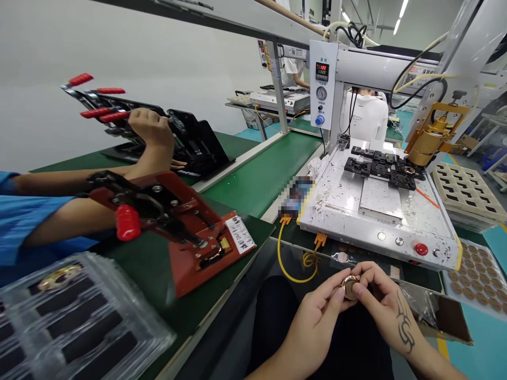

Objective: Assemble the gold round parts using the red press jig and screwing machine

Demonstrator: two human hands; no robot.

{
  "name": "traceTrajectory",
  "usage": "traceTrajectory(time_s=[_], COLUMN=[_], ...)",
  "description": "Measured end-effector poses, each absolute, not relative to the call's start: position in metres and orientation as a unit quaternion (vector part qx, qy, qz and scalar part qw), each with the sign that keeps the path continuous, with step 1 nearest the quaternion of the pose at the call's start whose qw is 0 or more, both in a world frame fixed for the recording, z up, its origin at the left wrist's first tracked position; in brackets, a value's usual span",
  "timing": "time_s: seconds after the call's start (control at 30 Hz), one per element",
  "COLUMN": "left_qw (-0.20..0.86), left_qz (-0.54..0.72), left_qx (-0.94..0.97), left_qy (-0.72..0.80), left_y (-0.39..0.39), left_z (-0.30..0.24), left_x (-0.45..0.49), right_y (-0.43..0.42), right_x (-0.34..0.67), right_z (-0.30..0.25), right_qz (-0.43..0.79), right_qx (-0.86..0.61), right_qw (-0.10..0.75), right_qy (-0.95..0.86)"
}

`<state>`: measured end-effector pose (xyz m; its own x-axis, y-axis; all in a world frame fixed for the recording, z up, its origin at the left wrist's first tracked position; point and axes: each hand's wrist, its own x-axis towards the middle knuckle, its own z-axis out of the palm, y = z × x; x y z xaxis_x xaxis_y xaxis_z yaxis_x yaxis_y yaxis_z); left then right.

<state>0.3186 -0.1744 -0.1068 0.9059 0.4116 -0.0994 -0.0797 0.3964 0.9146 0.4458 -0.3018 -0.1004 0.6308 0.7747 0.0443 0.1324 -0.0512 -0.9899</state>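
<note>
Both my hands are closed around a small round gold-rimmed watch case (pixel 350 288), held above my lap. My left hand (pixel 319 315) pinches its left side between thumb and fingers. On the other side, my right hand (pixel 381 296) grips the rim, with the thumb on the face turned to me. That face looks brownish, with faint marks I cannot read. Fingers hide part of the rim. Just beyond my hands, a pale pink disc (pixel 342 257) lies near the front of the white machine (pixel 336 211).
Black fixtures (pixel 382 164) sit on the machine under a gold dispensing head (pixel 426 138). Brown discs (pixel 477 274) fill a sheet at right. To the left are a red toggle press (pixel 198 248), a clear plastic tray (pixel 99 322), a green conveyor (pixel 257 171) and a co-worker's hand (pixel 152 129).
</note>
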Motion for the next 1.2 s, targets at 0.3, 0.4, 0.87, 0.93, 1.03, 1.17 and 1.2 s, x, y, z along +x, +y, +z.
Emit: traceTrajectory(time_s=[0.3,0.4,0.87,0.93,1.03,1.17,1.2], left_qw=[0.778,0.779,0.743,0.741,0.73,0.699,0.689], left_qz=[0.175,0.163,0.197,0.189,0.177,0.179,0.18], left_qx=[0.575,0.582,0.606,0.608,0.624,0.654,0.663], left_qy=[0.185,0.165,0.207,0.213,0.218,0.226,0.23], left_y=[-0.175,-0.169,-0.15,-0.147,-0.141,-0.136,-0.136], left_z=[-0.121,-0.118,-0.095,-0.091,-0.082,-0.074,-0.073], left_x=[0.316,0.316,0.303,0.299,0.292,0.285,0.283], right_y=[-0.301,-0.3,-0.266,-0.266,-0.269,-0.265,-0.261], right_x=[0.44,0.445,0.437,0.437,0.444,0.456,0.456], right_z=[-0.12,-0.121,-0.115,-0.116,-0.107,-0.083,-0.079], right_qz=[0.104,0.114,0.367,0.375,0.345,0.238,0.213], right_qx=[-0.739,-0.74,-0.605,-0.596,-0.595,-0.597,-0.59], right_qw=[0.557,0.51,0.645,0.641,0.593,0.453,0.428], right_qy=[-0.363,-0.424,-0.289,-0.306,-0.418,-0.618,-0.651])
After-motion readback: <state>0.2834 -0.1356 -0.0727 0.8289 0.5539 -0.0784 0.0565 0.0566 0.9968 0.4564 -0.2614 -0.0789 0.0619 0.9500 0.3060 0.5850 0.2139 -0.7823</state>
